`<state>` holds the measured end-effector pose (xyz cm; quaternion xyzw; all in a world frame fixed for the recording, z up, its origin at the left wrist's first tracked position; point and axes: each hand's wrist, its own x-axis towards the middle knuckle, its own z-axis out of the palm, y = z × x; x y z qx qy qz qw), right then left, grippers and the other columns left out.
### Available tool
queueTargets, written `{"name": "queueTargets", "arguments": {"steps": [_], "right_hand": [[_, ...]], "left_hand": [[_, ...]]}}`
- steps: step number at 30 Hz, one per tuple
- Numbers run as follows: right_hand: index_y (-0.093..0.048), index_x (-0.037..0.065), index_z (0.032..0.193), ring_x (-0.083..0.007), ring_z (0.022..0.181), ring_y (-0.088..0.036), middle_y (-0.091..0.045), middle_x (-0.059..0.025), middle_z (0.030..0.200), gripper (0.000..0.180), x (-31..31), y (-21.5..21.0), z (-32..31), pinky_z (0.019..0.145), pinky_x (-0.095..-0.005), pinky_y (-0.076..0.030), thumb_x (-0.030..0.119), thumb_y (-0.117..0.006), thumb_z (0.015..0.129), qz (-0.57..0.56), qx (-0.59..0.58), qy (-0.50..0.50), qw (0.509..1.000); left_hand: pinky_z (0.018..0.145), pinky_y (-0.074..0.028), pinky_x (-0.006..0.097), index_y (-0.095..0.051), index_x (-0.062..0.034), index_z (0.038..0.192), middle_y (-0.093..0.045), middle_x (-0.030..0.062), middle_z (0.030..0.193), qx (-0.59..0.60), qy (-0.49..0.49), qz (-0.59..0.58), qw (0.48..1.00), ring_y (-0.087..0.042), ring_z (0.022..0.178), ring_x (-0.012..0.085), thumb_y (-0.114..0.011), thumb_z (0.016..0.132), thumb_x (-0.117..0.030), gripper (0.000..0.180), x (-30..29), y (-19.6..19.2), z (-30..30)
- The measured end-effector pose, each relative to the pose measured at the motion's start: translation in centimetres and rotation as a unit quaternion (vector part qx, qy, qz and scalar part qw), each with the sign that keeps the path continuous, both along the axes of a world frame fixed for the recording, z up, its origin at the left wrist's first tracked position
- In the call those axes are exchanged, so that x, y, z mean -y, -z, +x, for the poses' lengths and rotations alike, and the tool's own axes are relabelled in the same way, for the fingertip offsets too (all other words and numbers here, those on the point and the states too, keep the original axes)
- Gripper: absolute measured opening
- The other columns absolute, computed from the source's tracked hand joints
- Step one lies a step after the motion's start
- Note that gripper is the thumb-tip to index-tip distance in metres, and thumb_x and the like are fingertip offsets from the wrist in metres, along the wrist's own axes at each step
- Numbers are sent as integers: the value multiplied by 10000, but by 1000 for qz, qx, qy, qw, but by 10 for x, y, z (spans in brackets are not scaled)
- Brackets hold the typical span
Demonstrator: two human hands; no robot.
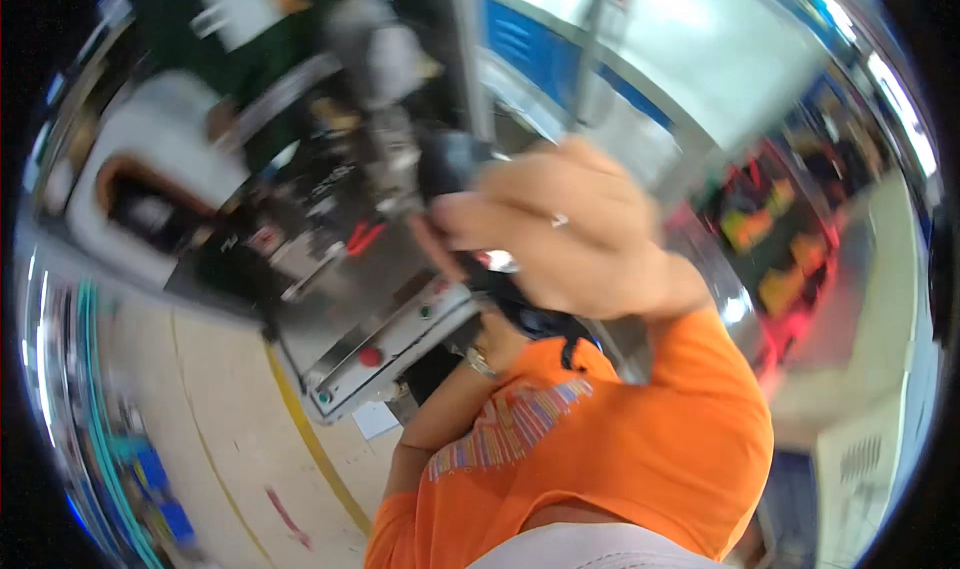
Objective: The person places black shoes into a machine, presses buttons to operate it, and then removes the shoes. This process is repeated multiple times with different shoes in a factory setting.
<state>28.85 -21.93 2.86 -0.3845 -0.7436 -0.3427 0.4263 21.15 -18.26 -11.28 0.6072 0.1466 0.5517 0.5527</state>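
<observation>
Blurrily, right hand grips a dark, glossy object.

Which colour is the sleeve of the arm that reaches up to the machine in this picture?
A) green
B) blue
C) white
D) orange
D: the sleeve below the raised hand is plainly orange, like the shirt lower in the view; the hand is held up in front of the grey machine.

One hand with one ring, one wristwatch, one machine.
</observation>
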Motion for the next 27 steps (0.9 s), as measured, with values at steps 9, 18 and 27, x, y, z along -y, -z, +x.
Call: {"name": "queueTargets", "arguments": {"steps": [9, 18, 27], "right_hand": [[-480, 20, 1191, -317, 977, -536, -526, -153, 1129, 653, 73, 26, 45, 830, -375, -428, 423, -668, 713, -197, -203, 174, 943], [-505, 1, 1121, -99, 893, -563, -608, -45, 993, 387, 173, 137, 61, 789, -242, -452, 29, -655, 765, -361, -787, -38, 498], [-659, 49, 910, -129, 847, -583, -630, -46, 923, 219, 331, 237, 257, 721, -288, -467, 127, -614, 710, -227, -710, 391, 540]], "left_hand": [[991, -346, 381, -280, -6, 1304, -337, 150, 1322, 51, 174, -228, 957, -361, 1220, 228, -579, 797, -101, 597, 13, 39, 11], [926, -379, 410, -469, -84, 1168, -522, 62, 1113, -46, 377, -539, 752, -474, 1082, 221, -521, 864, -410, 449, 42, 77, 67], [1001, -313, 525, -358, -83, 1269, -385, 74, 1343, -187, 373, -640, 645, -349, 1258, 234, -486, 894, -181, 407, -3, 176, 26]]}}
